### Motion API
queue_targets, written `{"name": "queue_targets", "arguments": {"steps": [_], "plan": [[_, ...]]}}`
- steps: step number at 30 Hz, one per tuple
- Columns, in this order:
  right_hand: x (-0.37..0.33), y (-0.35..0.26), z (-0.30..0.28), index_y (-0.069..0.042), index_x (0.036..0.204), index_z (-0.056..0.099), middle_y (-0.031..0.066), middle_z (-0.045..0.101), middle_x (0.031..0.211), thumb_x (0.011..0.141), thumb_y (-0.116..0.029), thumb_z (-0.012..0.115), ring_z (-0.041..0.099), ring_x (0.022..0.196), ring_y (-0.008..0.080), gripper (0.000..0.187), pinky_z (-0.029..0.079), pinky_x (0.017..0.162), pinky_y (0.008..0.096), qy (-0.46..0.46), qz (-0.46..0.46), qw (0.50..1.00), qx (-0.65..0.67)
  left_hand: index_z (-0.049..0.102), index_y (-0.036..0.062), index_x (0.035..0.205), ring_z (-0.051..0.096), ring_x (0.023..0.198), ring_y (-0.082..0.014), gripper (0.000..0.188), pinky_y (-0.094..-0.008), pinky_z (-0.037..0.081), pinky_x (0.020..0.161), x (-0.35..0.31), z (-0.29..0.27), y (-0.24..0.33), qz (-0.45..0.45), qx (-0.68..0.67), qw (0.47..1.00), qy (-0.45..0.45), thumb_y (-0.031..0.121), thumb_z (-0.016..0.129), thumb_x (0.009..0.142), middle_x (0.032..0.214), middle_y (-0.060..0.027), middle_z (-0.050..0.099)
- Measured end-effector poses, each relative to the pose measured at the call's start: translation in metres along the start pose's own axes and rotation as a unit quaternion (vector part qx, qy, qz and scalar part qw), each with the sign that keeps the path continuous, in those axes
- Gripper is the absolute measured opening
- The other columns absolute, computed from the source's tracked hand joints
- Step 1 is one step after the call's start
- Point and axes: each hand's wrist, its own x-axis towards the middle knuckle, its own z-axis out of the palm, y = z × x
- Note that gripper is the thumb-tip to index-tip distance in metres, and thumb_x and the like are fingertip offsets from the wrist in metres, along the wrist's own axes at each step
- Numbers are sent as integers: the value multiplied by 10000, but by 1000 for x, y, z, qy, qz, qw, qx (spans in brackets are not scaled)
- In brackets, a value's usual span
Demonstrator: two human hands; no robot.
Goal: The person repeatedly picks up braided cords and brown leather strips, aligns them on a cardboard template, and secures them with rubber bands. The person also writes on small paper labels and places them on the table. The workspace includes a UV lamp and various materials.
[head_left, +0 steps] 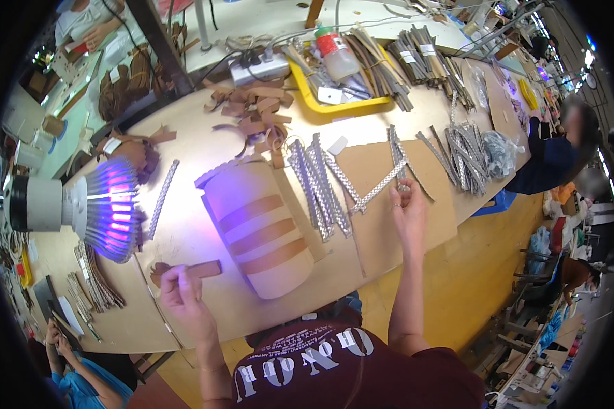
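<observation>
My right hand is over the brown cardboard sheet, its fingertips pinched at the end of a silver braided strip. That strip meets other braided strips at an angle on the cardboard. My left hand is at the table's near side, its fingers curled together beside some brown flat strips; what lies between the fingertips is hidden. Between my hands lies a rounded beige form with brown bands across it. A bundle of silver braided strips lies right of the form.
A lamp with a ribbed housing juts in from the left. At the back are a yellow tray with a bottle, a power strip and brown scraps. More braided strips lie right. Other people sit nearby.
</observation>
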Motion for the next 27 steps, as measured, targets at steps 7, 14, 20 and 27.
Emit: {"name": "queue_targets", "arguments": {"steps": [7,14,20,27], "plan": [[17,-10,32,-62,1352,419,75,647,764,825,-155,716,618,663,191,612,487,641,334,58,-19,997,-49,547,29,911,383,584,-45,45,-207,292,520,-17,47,19,75,-20,997,-16,39,525,948,719,10,471],[12,-39,28,-33,1283,508,39,642,751,794,-96,710,601,615,196,533,474,632,328,15,-2,970,243,572,16,892,491,657,-64,25,-212,395,589,-30,78,31,44,64,992,-105,22,568,916,792,-20,545],[-29,-104,-11,-47,998,684,73,677,907,756,-1,702,602,661,130,247,412,590,269,34,-672,738,-40,418,-30,1332,597,1117,-250,427,-358,512,924,-8,98,38,-58,-78,962,-257,120,557,958,1176,-190,587],[-36,-173,34,-98,980,694,40,677,968,806,-196,669,603,785,164,201,406,738,322,62,-818,568,-60,411,-28,1351,568,1193,-294,383,-417,482,1017,38,84,45,-110,-198,960,-164,122,478,1006,1285,-207,557]]}}
